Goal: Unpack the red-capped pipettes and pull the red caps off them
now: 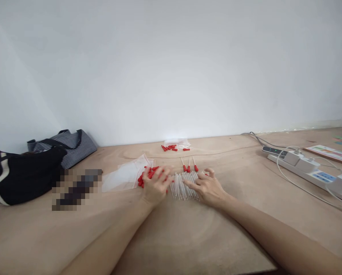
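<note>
My left hand lies over a pile of red rubber dropper bulbs, its fingers spread and partly hiding them. A row of clear thin dropper tubes lies side by side between my hands. My right hand rests at the right of this row, its index finger stretched across the tubes and the other fingers bent apart. A speck of red shows behind its fingers; I cannot tell whether it is touched. Just beyond the row lie droppers with red bulbs fitted, bulb ends toward me.
Clear zip bags lie left of the bulbs. Near the wall are more loose red bulbs and a bag with tubes. A white power strip with cables sits right. A black bag and striped bag stand left.
</note>
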`<state>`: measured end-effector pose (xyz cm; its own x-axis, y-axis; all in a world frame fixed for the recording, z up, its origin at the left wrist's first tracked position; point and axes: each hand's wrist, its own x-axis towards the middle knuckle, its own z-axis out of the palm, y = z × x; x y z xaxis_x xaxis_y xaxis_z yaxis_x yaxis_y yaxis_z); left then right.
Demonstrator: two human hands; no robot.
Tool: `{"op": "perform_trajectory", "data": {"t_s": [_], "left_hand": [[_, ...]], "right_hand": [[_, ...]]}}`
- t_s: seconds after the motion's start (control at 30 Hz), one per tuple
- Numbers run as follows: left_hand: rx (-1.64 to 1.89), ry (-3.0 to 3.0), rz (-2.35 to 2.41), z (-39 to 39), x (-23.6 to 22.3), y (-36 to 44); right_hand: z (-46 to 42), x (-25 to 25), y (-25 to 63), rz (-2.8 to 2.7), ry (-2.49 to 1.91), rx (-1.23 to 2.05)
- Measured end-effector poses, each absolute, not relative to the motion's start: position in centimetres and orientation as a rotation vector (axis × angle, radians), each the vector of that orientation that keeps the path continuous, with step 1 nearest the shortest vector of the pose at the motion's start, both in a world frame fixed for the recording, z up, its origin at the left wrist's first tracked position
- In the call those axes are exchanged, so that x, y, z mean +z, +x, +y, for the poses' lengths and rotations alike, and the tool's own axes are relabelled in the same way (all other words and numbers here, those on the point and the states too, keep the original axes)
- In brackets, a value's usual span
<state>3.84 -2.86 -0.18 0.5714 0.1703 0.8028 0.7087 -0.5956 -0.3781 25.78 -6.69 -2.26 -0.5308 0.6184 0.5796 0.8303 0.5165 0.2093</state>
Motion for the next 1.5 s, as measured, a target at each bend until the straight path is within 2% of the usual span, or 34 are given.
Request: {"op": "perform_trajectory", "data": {"t_s": [0.2,0.4,0.57,0.9,1.27,1.5], "left_hand": [[-1.011,-2.113,-1.289,-0.9,1.9,0.0],[-0.976,-2.157,-1.833,1.0,2.0,-0.9],[-0.951,-2.155,-2.008,2.4,1.3,-1.1],[-1.028,-2.177,-2.030,2.9,0.1,-1.6],[-1.135,-2.016,-1.953,2.6,0.0,-1.8],[-1.225,-2.026,-1.333,0.6,0.0,-0.1]], "right_hand": [[-5.9,-1.5,27.9,-2.097,-1.515,-0.244],[-4.8,-0.6,26.2,-1.823,-1.509,0.172],[-2.4,0.0,24.2,-1.698,-1.515,0.520],[-0.6,0.6,17.5,-1.790,-1.700,0.385],[-0.9,0.0,16.6,-1.928,-1.783,0.146],[1.7,1.4,23.0,-1.646,-2.031,0.186]]}}
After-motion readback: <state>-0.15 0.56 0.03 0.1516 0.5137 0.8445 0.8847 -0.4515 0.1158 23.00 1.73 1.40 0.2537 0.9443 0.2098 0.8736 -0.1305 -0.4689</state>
